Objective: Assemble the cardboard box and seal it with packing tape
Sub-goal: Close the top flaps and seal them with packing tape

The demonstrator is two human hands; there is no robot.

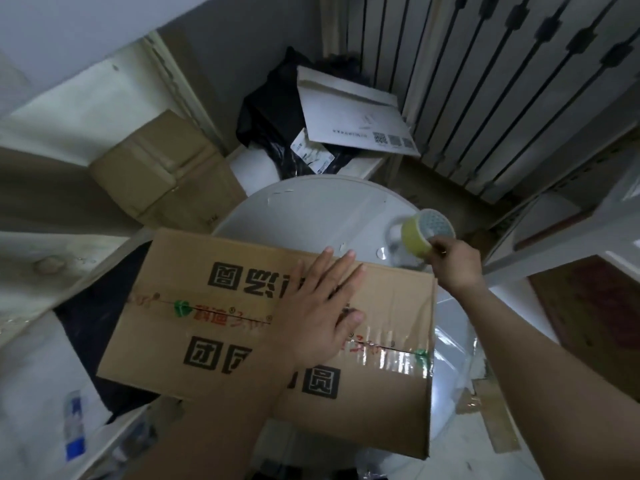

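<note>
A brown cardboard box (214,306) with black printed characters lies on a round white table (322,206), its flaps folded shut. Clear tape covers the middle seam and wrinkles near the right edge. My left hand (318,306) presses flat on the top of the box, fingers spread over the seam. My right hand (457,261) is beyond the box's far right corner and holds a roll of yellowish packing tape (424,233) above the table.
Flattened brown cartons (162,171) lean at the back left. A white flat carton (349,112) rests on black bags (273,116) behind the table. A dark metal railing (512,81) stands at the right. A black bag (100,313) lies left of the box.
</note>
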